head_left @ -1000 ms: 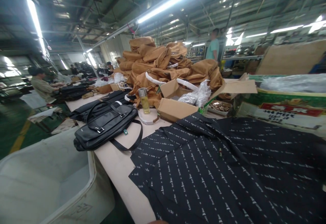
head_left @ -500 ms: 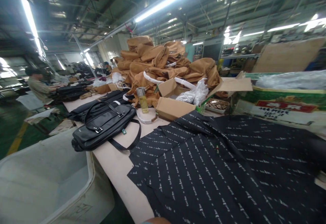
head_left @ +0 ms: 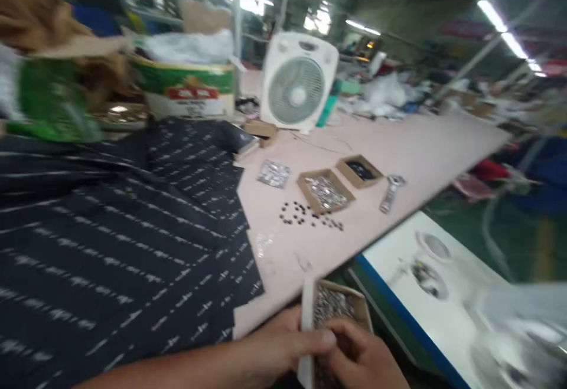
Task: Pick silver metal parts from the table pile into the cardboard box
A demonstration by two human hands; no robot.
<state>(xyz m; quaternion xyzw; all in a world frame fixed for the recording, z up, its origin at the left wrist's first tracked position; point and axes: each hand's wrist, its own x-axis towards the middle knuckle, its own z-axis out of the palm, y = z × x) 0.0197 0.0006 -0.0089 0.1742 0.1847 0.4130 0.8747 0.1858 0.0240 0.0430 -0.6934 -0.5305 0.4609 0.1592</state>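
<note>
My left hand (head_left: pixel 295 342) grips a small open cardboard box (head_left: pixel 308 312) by its side wall, thumb over the rim. The box is tilted and full of tiny silvery metal pieces (head_left: pixel 332 305). Inside its near part is my right hand (head_left: pixel 361 353), fingers curled down among the pieces; whatever they pinch is hidden. To the left, black fabric with rows of white print (head_left: pixel 146 229) covers the table (head_left: pixel 425 153).
Beyond my hands lie scattered black dots (head_left: pixel 301 215), a box of silvery parts (head_left: pixel 328 191), a box of black parts (head_left: pixel 359 170), a metal tool (head_left: pixel 392 193) and a clear packet (head_left: pixel 273 173). Further back stands a white fan (head_left: pixel 296 85). A white sewing-machine table (head_left: pixel 411 294) is at right.
My view has swung right, away from the brown bags and black handbag. Both my hands have come into view at the bottom, with the box of metal pieces.
</note>
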